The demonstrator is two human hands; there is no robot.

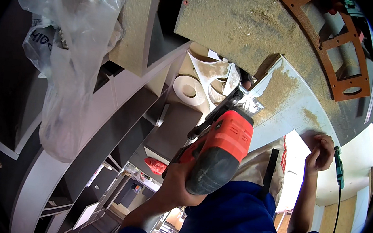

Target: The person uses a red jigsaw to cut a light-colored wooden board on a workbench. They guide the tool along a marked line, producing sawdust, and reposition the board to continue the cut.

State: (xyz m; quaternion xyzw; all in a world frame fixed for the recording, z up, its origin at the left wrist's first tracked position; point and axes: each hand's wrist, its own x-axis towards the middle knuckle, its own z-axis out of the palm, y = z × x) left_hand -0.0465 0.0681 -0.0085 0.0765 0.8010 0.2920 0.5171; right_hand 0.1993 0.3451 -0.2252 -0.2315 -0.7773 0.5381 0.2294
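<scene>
My left hand [183, 183] is wrapped around the body of a red and black power tool that looks like a jigsaw [226, 143]. Its shiny metal front end lies at the left edge of a white board [280, 121], where the blade is hidden. Brown sawdust [281, 87] is scattered over the board. By the board's right edge, my right hand [321, 153] has its fingers curled closed; whatever they may hold cannot be made out.
A dusty panel [232, 17] bears a brown template with cut-outs [331, 54]. Hanging at the left is a clear plastic bag [75, 61]. White cut-out pieces, including a ring [189, 90], lie below, near dark shelving [103, 140]. A green tool with a cord [338, 169] hangs at right.
</scene>
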